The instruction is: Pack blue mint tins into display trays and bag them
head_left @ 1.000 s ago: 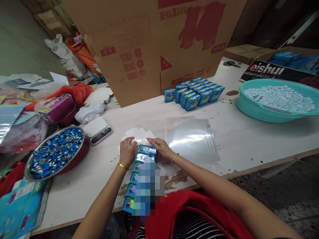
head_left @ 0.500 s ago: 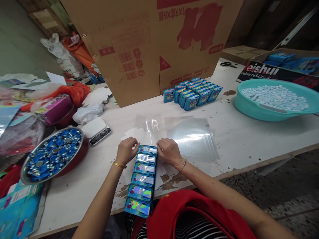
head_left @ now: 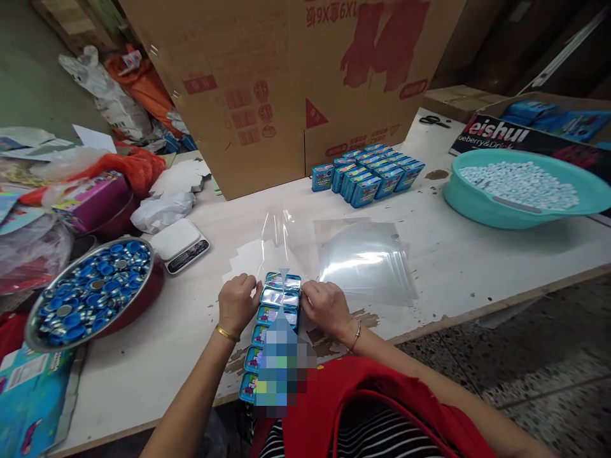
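A row of several small blue tins (head_left: 268,315) with shiny lids runs toward my body at the table's front edge. Blurred blocks cover part of its near end. Fingers pinched, my left hand (head_left: 237,304) is at the left of the row's far end. My right hand (head_left: 329,308) is closed the same way on the right. Between them they grip a clear plastic film (head_left: 277,236), which bows up beyond the tins and passes over the far ones. White paper sheets (head_left: 248,261) lie beneath. More clear sheets (head_left: 365,257) are stacked right of my hands.
Packed blue boxes (head_left: 367,189) stand before a large cardboard carton (head_left: 281,108). At left are a bowl of blue caps (head_left: 95,289) and a white scale (head_left: 184,248). A teal basin (head_left: 496,213) of wrapped pieces and scissors (head_left: 433,121) are at right.
Both hands have come slightly nearer to my body along the row, drawing the film over the far tins. The film now bulges higher behind them. The view has shifted a little.
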`<state>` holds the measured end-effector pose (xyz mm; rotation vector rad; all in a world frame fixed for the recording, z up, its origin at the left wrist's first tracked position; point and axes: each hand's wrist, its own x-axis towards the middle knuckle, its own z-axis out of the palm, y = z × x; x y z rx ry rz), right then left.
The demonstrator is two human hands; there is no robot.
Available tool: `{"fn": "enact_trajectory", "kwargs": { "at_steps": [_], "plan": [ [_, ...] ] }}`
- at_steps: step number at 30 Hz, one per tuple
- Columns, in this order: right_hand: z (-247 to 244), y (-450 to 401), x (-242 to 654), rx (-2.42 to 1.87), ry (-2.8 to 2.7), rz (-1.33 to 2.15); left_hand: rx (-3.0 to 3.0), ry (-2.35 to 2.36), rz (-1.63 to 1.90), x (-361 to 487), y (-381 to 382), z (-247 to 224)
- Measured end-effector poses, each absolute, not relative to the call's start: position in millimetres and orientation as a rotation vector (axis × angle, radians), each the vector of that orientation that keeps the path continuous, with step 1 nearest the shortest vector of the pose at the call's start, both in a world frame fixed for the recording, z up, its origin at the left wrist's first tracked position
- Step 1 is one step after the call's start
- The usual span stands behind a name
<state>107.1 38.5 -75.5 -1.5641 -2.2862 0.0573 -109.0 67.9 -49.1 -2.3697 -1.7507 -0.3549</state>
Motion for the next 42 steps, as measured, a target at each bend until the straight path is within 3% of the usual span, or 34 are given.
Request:
{"fn": "enact_trajectory", "kwargs": {
  "at_steps": [4,9,16,26,33,37,42],
  "plan": [
    [-85,39,108,-1.873,-2.237,0.190,-2.352,-2.060,-0.411,-109,63,-66],
    [-95,41,103,-1.836,-2.327,0.298,-2.463,-2.264,-0.405,-103,60,-72],
    [-94,17,99,-1.574,-2.508,0.304,-2.685,-2.261,-0.519,-111,35,-65],
    [-94,-18,99,-0.974,-2.748,0.663,-2.486,-2.507,-0.882,-131,-50,-79],
    [-77,49,98,-1.413,-2.536,0.484,-2.104,-2.559,-0.773,-106,-3,-86],
    [-78,66,115,-1.436,-2.528,0.450,-2.184,-2.443,-0.683,-96,3,-88],
    [-88,38,126,-1.443,-2.484,0.484,-2.322,-2.419,-0.917,-96,-33,-92]
  ]
}}
